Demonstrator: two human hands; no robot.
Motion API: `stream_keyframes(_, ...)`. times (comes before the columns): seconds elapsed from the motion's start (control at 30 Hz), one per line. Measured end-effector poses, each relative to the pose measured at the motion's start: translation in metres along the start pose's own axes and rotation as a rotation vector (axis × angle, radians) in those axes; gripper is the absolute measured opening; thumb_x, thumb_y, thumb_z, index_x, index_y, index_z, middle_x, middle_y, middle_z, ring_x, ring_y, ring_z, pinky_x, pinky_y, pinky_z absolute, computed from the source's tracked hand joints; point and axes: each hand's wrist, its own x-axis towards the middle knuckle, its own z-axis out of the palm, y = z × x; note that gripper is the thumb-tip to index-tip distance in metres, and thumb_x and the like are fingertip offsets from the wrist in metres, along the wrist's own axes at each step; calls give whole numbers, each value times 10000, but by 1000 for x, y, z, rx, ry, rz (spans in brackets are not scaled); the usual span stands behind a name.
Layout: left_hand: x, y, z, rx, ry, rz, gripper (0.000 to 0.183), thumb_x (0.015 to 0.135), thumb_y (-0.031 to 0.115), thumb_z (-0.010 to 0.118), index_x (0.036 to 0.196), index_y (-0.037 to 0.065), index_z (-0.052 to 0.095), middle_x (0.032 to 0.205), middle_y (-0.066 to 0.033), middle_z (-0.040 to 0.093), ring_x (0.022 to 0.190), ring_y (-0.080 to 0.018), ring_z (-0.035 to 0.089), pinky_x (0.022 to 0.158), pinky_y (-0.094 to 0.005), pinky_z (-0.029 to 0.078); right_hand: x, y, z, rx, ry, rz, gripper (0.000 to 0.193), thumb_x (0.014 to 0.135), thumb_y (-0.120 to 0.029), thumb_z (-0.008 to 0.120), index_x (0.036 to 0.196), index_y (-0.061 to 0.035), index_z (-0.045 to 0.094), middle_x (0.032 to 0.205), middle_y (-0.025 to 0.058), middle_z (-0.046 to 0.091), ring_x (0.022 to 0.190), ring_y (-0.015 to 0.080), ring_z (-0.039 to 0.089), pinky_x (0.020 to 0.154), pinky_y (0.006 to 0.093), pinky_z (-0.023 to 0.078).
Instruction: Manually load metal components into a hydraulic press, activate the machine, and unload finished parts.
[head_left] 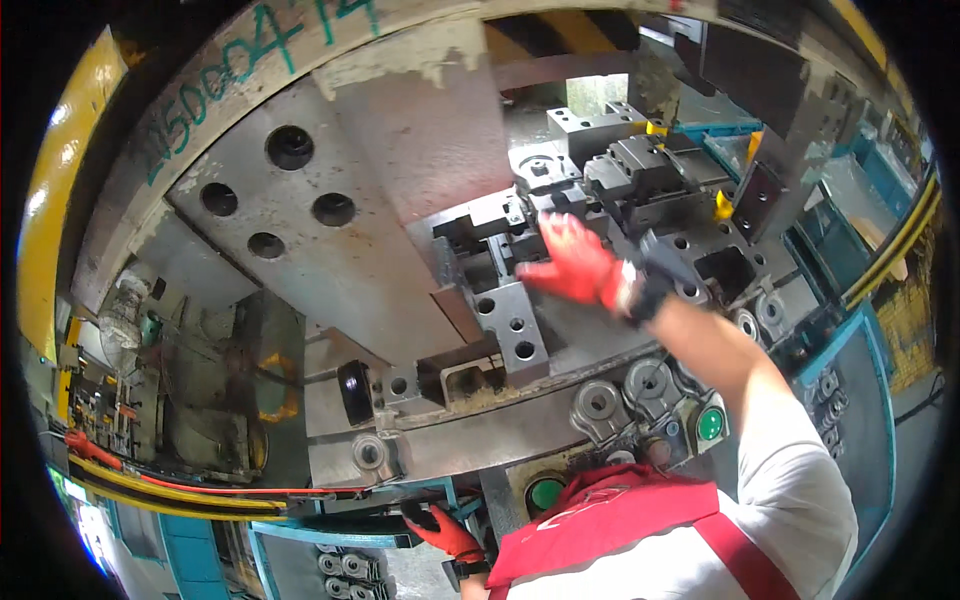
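My right hand [575, 264], in a red glove, reaches over the steel die [515, 325] in the machine. Its fingers are spread and the thumb stands apart, with nothing visible in it. The fingertips are nearest to a die station that carries a ring-shaped metal part [540, 170]; whether they touch anything cannot be seen. Low in the picture, my left hand [443, 532], in a red glove with a black palm, is beside the rim of a blue tray [330, 538]. The left fingers are apart and the palm appears bare.
Several ring-shaped metal parts [598, 402] lie along the front ledge, and another [370, 454] sits farther left. Green push buttons [545, 493] are close to my body. A thick steel block with holes [335, 210] overhangs on the left. A blue-framed bin [885, 420] stands at right.
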Motion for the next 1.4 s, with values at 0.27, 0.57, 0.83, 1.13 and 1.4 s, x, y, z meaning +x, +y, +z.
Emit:
stream_keyframes(0.27, -40, -65, -6, 421, -711, -438, 636, 846, 205, 648, 1354, 0, 326, 1260, -141, 486, 1133, -218, 465, 956, -321, 369, -280, 73, 1, 572, 308, 398, 561, 785, -235, 667, 1256, -3, 471, 1222, 208, 516, 1187, 333, 449, 1024, 399, 316)
stream_keyframes(0.57, -89, -65, 25, 433, -942, -399, 842, 678, 312, 789, 1309, -4, 328, 1238, -177, 512, 1142, -290, 504, 944, -371, 410, -453, 242, 181, 423, 279, 1020, 915, 656, -405, 757, 1349, -3, 314, 1255, 267, 429, 1133, 410, 457, 942, 459, 390)
stream_keyframes(0.83, -92, -20, 36, 694, -885, -356, 827, 665, 299, 788, 1288, -11, 343, 1217, -201, 529, 1135, -336, 514, 932, -393, 419, -439, 233, 174, 263, 118, 1147, 1074, 578, -424, 795, 1397, -54, 208, 1287, 279, 378, 1133, 450, 443, 946, 483, 392)
stream_keyframes(1.13, -97, -5, 41, 646, -818, -556, 882, 656, 256, 791, 1328, -25, 294, 1196, -189, 547, 1096, -285, 546, 904, -376, 439, -432, 225, 161, 266, 96, 1178, 1047, 583, -410, 795, 1389, -56, 228, 1292, 278, 380, 1159, 446, 420, 967, 478, 368)
stream_keyframes(1.4, -98, 1, 42, 847, -788, -473, 984, 636, 304, 799, 1370, -35, 238, 1310, -231, 454, 1218, -318, 453, 995, -374, 371, -435, 230, 166, 287, 124, 1154, 1069, 553, -402, 814, 1389, -64, 241, 1276, 272, 403, 1150, 437, 434, 949, 472, 390)
